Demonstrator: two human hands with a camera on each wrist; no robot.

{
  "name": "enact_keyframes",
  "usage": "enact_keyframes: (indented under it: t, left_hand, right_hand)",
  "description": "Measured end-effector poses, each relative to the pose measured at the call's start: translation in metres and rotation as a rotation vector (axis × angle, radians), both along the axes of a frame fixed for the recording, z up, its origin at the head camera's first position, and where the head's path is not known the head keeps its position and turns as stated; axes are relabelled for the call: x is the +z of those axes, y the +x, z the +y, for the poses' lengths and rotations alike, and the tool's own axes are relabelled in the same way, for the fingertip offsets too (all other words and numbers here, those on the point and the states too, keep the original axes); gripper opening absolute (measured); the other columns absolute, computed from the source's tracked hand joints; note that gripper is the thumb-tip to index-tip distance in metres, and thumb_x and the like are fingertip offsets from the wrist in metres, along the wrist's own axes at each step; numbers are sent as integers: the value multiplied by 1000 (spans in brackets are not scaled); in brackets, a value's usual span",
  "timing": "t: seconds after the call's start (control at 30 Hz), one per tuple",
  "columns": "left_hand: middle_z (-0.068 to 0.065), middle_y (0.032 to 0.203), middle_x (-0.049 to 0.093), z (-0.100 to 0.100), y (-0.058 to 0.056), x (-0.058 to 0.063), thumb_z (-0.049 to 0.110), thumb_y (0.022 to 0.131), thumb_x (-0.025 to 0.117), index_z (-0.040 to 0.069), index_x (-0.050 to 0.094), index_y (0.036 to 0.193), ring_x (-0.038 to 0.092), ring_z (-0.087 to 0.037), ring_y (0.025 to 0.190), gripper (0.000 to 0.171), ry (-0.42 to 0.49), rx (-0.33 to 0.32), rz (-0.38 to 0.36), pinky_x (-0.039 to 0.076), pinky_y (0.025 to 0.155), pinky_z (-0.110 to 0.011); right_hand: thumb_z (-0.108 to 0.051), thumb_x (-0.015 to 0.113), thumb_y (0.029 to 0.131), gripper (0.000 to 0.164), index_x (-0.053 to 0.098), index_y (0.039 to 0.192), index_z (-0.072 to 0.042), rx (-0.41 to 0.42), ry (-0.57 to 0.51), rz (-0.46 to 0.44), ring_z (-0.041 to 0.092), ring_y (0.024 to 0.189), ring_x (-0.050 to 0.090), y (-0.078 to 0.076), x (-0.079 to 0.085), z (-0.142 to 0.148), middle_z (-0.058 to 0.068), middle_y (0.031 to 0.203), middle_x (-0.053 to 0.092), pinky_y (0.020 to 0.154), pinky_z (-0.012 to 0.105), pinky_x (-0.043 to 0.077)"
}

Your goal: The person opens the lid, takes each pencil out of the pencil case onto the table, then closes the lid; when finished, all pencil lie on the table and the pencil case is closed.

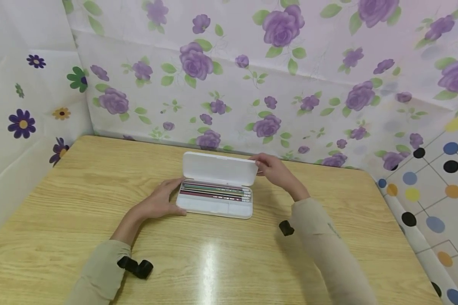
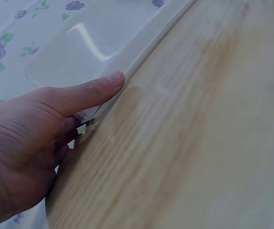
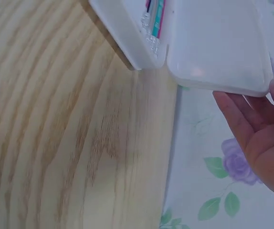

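Observation:
A white plastic pencil case (image 1: 209,206) lies on the table with its lid (image 1: 221,167) raised at the back. Several pencils (image 1: 213,191) of different colours lie side by side in its rear part, white ends to the right. My left hand (image 1: 158,202) grips the case's left end, thumb at the front corner and fingers toward the back. In the left wrist view, the thumb (image 2: 96,90) presses on the case's rim. At the lid's upper right corner, my right hand (image 1: 276,171) pinches the edge between thumb and fingers, seen too in the right wrist view.
The wood-grain table (image 1: 167,262) reaches back to a white sheet (image 1: 229,89) with purple flowers. A dotted sheet (image 1: 434,203) hangs at the right and another flowered one (image 1: 19,93) at the left. Black wrist devices (image 1: 137,267) sit by both sleeves.

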State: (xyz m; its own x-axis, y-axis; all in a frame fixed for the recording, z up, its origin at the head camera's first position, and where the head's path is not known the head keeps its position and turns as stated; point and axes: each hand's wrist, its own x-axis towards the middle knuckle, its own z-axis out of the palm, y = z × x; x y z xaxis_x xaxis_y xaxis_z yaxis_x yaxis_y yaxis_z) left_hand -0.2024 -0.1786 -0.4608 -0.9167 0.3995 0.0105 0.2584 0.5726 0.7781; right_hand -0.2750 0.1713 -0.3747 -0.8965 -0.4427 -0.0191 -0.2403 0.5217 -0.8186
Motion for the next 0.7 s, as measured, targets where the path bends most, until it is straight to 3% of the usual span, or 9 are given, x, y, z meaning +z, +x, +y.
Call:
enact_keyframes:
  t: [0.33,0.7]
  left_hand:
    - [-25,149,29,1,-1,-2,32,72,85,4,31,151,22,-44,136,100,14,-17,20,20,106,-64]
    - [-24,149,30,-1,1,-3,33,73,85,7,33,151,22,-43,137,97,8,-12,23,22,105,-64]
  right_hand:
    - [-5,42,104,30,54,128,7,-133,-30,-89,37,99,63,-21,-11,1,25,110,60,85,45,53]
    - [-6,45,103,27,58,122,9,-212,17,-61,36,92,64,-37,-31,-4,22,99,62,76,42,56]
